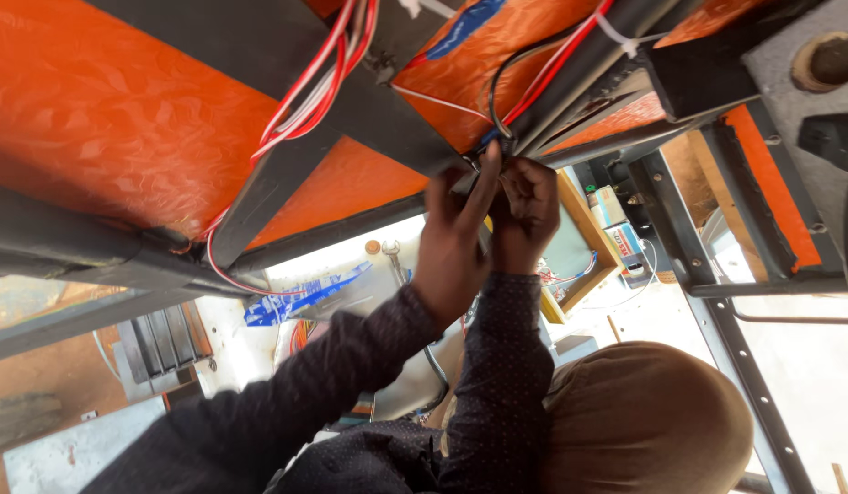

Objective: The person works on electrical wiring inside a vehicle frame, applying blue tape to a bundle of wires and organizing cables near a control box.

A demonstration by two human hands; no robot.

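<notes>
You are looking up at the underside of an orange panel (104, 101) crossed by black frame bars (287, 174), and your own hands are not showing anywhere in the frame, so their state cannot be told. The two hands at work just above the centre belong to a co-worker whose head, under a brown covering (652, 421), is filling the lower right, with dark dotted sleeves (497, 366) rising from the bottom edge. One hand (451, 252), left of the other, is stretching a finger up to the bunch of black and red wires (501, 128) where they are meeting a black bar. The other hand (526, 206) is curling tightly right beside it, touching it, with fingertips closing at the same spot. Both seem to be pinching those wires, though exactly what is lying between the fingers is hidden. The wires are running from there toward the upper right along a dark tube (579, 64), where a white tie (614, 32) is wrapping round them. A second bundle of red and white wires (305, 91) is trailing from the top centre down to the left. Below the hands, a wrench (394, 261) and a blue and white strip (305, 297) are lying on a pale surface, and a wooden shelf (584, 220) is standing at right of centre.
</notes>
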